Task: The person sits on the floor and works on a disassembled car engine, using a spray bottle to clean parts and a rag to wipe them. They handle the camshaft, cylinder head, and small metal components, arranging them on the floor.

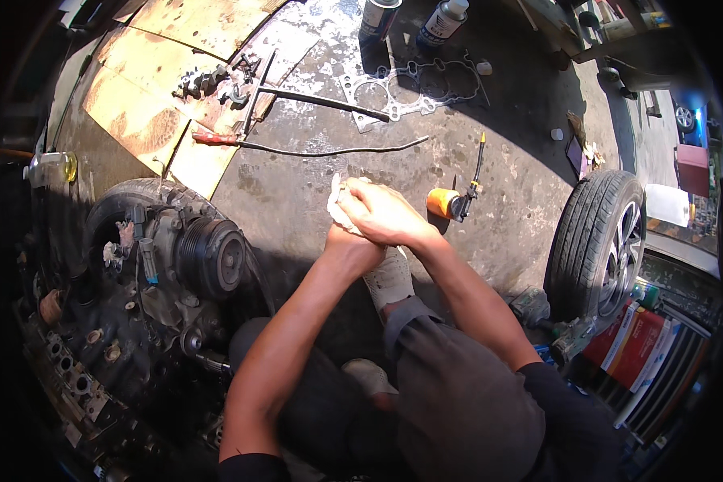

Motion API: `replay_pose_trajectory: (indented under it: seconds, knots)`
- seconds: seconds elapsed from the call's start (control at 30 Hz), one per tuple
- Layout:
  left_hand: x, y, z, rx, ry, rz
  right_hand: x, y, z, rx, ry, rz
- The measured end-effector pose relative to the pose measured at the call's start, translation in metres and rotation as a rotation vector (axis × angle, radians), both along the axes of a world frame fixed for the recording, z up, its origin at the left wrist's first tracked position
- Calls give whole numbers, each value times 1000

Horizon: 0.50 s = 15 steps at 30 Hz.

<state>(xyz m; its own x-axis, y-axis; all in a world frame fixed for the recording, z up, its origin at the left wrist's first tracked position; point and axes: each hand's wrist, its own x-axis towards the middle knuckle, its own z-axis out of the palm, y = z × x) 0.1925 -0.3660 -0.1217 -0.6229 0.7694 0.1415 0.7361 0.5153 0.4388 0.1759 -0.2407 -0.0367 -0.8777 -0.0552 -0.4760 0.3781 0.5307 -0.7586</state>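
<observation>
My left hand (pixel 355 249) and my right hand (pixel 381 213) are pressed together at the centre, fingers curled around a crumpled white cloth or paper (pixel 337 201). The left hand is mostly beneath the right, so its fingers are largely hidden. A small orange-and-black canister (pixel 442 201) lies on the floor just right of them, beside a yellow-and-black slender tool (pixel 475 169). A black hose with a red end (pixel 329 152) lies beyond my hands.
A metal gasket (pixel 410 88) and two spray cans (pixel 438 24) sit ahead. Cardboard (pixel 128 104) bears metal parts and a T-bar (pixel 305 100). An engine (pixel 161 313) with a tyre behind fills the left. A wheel (pixel 578 233) stands right, near red boxes (pixel 627 353).
</observation>
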Motion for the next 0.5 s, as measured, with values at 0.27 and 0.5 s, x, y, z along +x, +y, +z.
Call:
replay_pose_trajectory:
  seconds: [0.27,0.5]
  knots:
    - [-31,6,108,200,14,-238,5,37,5,-650,295,-42]
    - [-48,0,147,263,106,-143,-19,75,-13,-1165,145,-899]
